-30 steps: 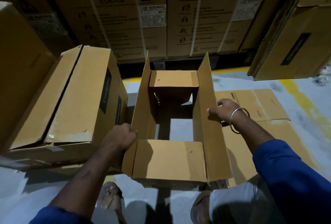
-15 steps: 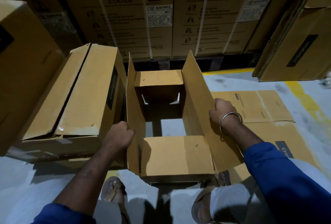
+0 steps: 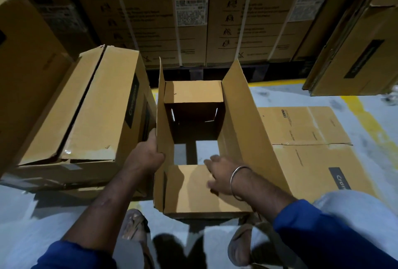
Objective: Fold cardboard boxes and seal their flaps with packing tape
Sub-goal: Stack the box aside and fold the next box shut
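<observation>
While standing open on the floor (image 3: 366,122) between the feet, open box (image 3: 193,139) with long left flap (image 3: 160,131) upright and long right flap (image 3: 247,122) leaning outward. Left hand (image 3: 146,156) gripping the left flap's edge; right hand (image 3: 219,174) relaxed, fingers spread over the near short flap (image 3: 187,189), blurred, contact unclear. Risks, as judged: near flap springing up if not pressed fully; box sliding against taped box (image 3: 86,107) just beside; no tape seen for sealing.

open box (image 3: 193,191) top: free | left: closed box (image 3: 86,107) close | right: flat cartons (image 3: 312,150) low
</observation>
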